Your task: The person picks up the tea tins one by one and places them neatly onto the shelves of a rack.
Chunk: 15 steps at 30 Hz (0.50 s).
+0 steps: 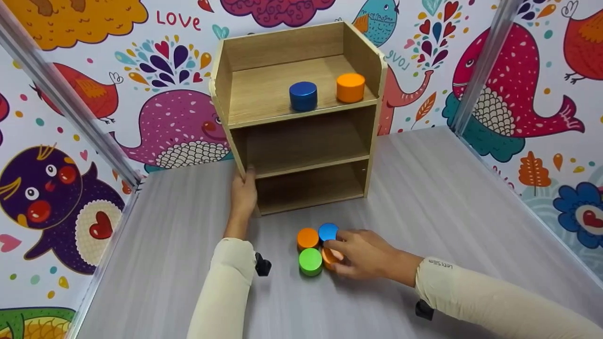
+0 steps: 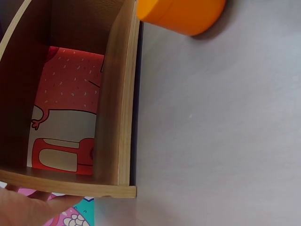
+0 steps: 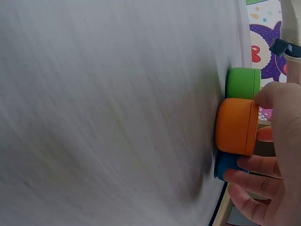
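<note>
My left hand (image 1: 243,193) grips the left side panel of a small wooden shelf (image 1: 306,169); in the left wrist view its fingers (image 2: 61,202) lie along the panel's outer face. In front of the shelf, my right hand (image 1: 367,254) holds an orange round container (image 3: 235,126), thumb on one side and fingers on the other. Its fingertips overlap a blue container (image 1: 328,232) just behind. Close beside these stand a green container (image 1: 310,262) and another orange container (image 1: 307,239). My hand partly covers the held one in the head view.
On the shelf's top board stand a dark blue container (image 1: 303,96) and an orange container (image 1: 350,88). Two lower compartments open to the front. A grey tabletop (image 1: 179,245) lies underneath. Walls with cartoon prints (image 1: 179,127) and metal posts (image 1: 485,66) enclose the back and sides.
</note>
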Motion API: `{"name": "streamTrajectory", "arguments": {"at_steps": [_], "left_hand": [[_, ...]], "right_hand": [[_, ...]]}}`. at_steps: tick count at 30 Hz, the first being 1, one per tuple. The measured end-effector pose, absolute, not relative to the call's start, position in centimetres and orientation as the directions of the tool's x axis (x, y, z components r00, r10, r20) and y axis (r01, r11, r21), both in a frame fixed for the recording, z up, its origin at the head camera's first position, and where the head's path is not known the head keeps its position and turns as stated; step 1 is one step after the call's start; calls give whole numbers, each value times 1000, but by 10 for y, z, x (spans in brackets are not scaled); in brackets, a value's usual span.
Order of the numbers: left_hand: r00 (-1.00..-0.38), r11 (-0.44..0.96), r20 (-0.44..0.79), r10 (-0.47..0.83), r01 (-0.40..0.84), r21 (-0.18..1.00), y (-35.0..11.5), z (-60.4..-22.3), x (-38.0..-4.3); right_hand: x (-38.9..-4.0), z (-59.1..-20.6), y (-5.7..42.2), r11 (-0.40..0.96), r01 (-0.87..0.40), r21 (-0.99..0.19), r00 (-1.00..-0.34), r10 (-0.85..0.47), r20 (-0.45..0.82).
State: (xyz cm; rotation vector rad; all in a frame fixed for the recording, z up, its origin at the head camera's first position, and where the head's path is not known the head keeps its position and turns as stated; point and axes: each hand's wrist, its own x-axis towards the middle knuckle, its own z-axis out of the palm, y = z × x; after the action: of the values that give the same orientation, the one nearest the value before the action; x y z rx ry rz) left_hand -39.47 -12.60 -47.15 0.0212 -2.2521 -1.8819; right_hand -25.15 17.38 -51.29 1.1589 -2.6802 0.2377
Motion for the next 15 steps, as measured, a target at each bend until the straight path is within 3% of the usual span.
{"name": "streamTrajectory", "arguments": {"at_steps": [15], "left_hand": [[-975,203,167,-148,135,970,-124,-471,-392]], "right_hand": [[-254,-517,170,669,-743,-29,-659,-722,211]]}}
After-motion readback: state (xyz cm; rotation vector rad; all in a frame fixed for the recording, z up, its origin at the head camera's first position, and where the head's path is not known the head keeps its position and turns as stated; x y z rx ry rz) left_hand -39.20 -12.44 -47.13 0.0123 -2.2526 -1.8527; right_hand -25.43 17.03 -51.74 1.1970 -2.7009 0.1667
